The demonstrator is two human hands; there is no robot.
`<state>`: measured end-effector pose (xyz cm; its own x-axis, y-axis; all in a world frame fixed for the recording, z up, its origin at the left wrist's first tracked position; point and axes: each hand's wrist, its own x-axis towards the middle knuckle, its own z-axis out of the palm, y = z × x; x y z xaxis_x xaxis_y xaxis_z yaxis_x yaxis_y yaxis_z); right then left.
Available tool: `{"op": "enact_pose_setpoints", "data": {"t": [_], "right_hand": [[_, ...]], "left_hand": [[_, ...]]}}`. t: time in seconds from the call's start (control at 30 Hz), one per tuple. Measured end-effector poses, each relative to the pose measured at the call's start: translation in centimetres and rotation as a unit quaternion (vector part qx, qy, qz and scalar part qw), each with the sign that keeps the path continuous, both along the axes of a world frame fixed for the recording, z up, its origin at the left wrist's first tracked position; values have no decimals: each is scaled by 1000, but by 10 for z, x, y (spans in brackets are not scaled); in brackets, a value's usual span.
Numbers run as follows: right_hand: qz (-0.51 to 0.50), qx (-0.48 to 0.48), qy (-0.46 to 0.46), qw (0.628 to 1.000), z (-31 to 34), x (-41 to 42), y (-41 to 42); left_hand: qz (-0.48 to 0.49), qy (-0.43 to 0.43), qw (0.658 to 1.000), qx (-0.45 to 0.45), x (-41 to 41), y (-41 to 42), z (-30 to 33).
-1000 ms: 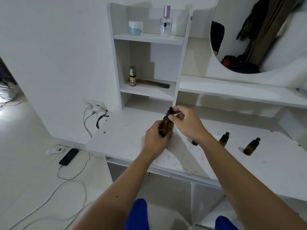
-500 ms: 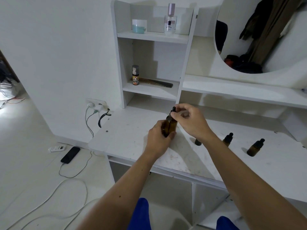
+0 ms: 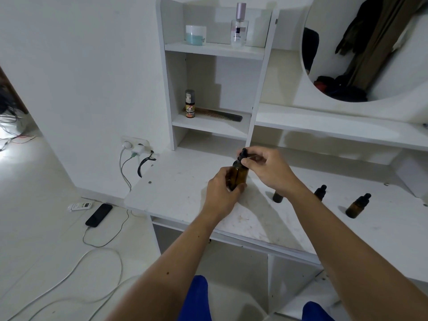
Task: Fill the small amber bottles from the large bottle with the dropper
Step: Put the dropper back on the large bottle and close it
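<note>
Large amber bottle (image 3: 238,174) stands upright near the middle of the white dressing table (image 3: 185,181), held from both sides. The left hand (image 3: 222,193) wraps its curled fingers and thumb round the lower body of the bottle and steadies it on the tabletop. The right hand (image 3: 266,167) pinches the black dropper cap (image 3: 243,155) at the neck between thumb and fingertips. Compared with a second ago, both hands hold the same places and the bottle has not moved on the table; only the right fingers appear slightly re-set on the cap, and the cap looks seated on the neck as before. This suggests the cap is being unscrewed and that no liquid has been drawn yet. To the right, behind the right forearm, stand three small amber bottles: an uncapped one (image 3: 278,197) nearest, a capped one (image 3: 320,192) partly hidden by the arm, and another capped one (image 3: 357,206) farther right, all well apart from the large bottle. Their fill level cannot be seen. On the shelf unit behind are a comb (image 3: 217,113), a small spray bottle (image 3: 190,104), a jar (image 3: 195,34) and a clear perfume bottle (image 3: 239,26). On the floor to the left lie a phone (image 3: 99,214) and cables. Nothing lies between the large bottle and the small ones, though the right forearm crosses in front of them.
</note>
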<state>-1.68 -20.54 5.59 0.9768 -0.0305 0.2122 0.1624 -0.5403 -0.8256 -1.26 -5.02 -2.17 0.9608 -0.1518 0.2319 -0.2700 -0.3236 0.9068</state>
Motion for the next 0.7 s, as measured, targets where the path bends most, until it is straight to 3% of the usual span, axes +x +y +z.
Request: {"op": "enact_pose_setpoints", "data": {"t": [0.3,0.7], "right_hand": [[-72,48,-22,996,-5,1,13],[-101,16,-63,993,-4,-12,24]], "left_hand": [[14,17,1000,-8,5,-1,-3],[11,19,1000,-6,3,-1,-3]]}}
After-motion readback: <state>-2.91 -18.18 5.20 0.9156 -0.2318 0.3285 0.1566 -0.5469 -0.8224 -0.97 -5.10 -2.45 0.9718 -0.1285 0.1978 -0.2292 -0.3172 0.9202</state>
